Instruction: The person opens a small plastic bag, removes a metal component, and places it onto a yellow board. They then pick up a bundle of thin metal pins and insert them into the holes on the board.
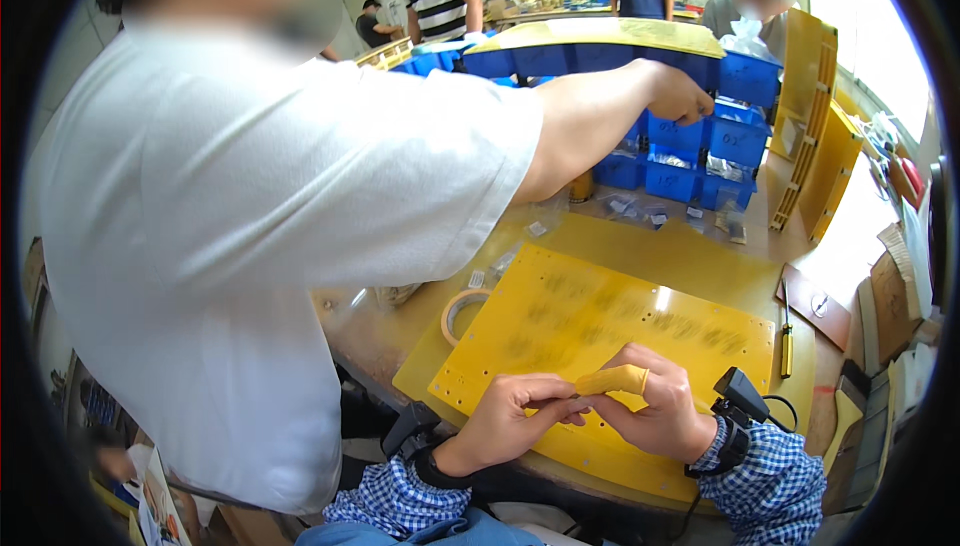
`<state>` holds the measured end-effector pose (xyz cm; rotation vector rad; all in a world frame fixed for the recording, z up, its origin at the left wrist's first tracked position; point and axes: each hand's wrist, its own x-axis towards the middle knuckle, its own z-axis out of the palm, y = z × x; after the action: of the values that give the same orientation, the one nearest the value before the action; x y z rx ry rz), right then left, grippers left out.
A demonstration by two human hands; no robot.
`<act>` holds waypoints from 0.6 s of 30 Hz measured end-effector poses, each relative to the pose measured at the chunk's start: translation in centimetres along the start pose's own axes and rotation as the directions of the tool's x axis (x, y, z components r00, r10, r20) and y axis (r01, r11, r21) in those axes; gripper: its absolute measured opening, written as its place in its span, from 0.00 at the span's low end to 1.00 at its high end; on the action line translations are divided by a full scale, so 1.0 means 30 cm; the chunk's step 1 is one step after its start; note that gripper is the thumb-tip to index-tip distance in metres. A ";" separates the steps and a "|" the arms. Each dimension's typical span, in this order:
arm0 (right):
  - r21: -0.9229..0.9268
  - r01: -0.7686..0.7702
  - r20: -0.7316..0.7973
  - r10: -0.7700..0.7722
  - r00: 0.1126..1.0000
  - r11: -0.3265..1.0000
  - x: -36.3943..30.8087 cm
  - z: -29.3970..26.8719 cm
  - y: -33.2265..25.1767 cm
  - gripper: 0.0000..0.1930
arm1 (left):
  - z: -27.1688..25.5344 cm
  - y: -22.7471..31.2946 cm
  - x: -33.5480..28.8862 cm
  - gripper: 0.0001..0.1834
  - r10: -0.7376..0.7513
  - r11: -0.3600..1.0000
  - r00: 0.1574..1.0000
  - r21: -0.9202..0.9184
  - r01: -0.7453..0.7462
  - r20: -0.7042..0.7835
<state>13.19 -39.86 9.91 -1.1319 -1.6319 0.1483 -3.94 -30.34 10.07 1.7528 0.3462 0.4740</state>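
Over the near part of a yellow board with small holes and dark smudges, my two hands meet at the fingertips. My left hand is closed in a pinch, touching the fingers of the right. On the index finger of my right hand sits a yellow finger cot; its thumb and fingers are also pinched together. Whatever lies between the fingertips is too small or hidden to name. Both wrists wear black straps with small black devices.
A person in a white shirt leans in from the left, one arm reaching to stacked blue bins. A tape roll lies left of the board. At the right are a screwdriver, a brush and upright yellow panels.
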 end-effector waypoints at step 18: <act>0.048 0.053 -0.022 -0.052 0.998 0.997 -0.017 0.004 0.026 0.10 | 0.008 0.006 0.002 0.09 -0.034 0.998 0.999 0.060 0.035 -0.017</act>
<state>13.52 -39.76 9.05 -1.0502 -1.6293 0.1408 -3.76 -30.56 10.19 1.7995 0.4060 0.4572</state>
